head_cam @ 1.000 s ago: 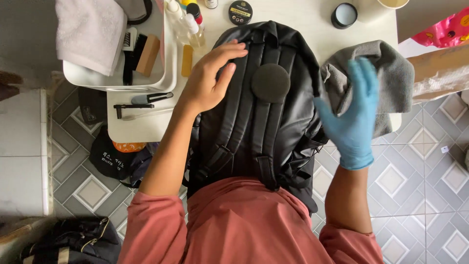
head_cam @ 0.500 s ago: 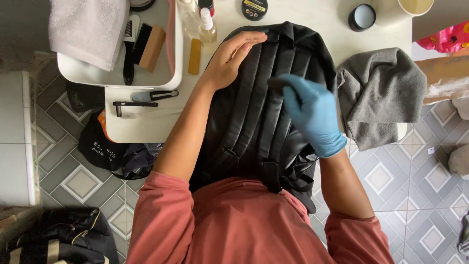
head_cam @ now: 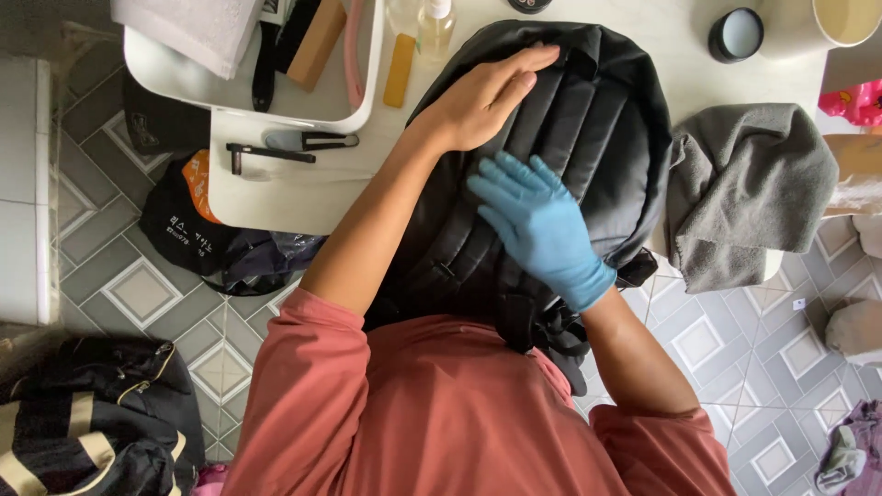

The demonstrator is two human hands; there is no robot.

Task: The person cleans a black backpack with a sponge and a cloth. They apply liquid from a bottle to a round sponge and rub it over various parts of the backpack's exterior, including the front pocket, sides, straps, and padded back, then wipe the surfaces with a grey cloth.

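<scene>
A black backpack [head_cam: 606, 138] lies with its straps up on a white table [head_cam: 294, 193] in front of me. My bare left hand [head_cam: 482, 101] rests flat on its upper part, fingers together and stretched toward the top. My right hand [head_cam: 542, 225], in a blue glove, lies flat on the padded straps just below the left hand, fingers spread. Neither hand grips anything. A grey cloth [head_cam: 744, 193] lies crumpled on the table to the right of the backpack, apart from both hands.
A white tray [head_cam: 175, 83] at the back left holds a folded towel, brushes and a bottle. A black tool [head_cam: 276, 152] lies by it. A round tin [head_cam: 737, 33] and a cup [head_cam: 831, 23] stand at the back right. Dark bags [head_cam: 92, 422] sit on the tiled floor.
My gloved right hand let go of the grey cloth and moved left onto the backpack's straps. The cloth now lies on the table. My left hand stayed on the backpack.
</scene>
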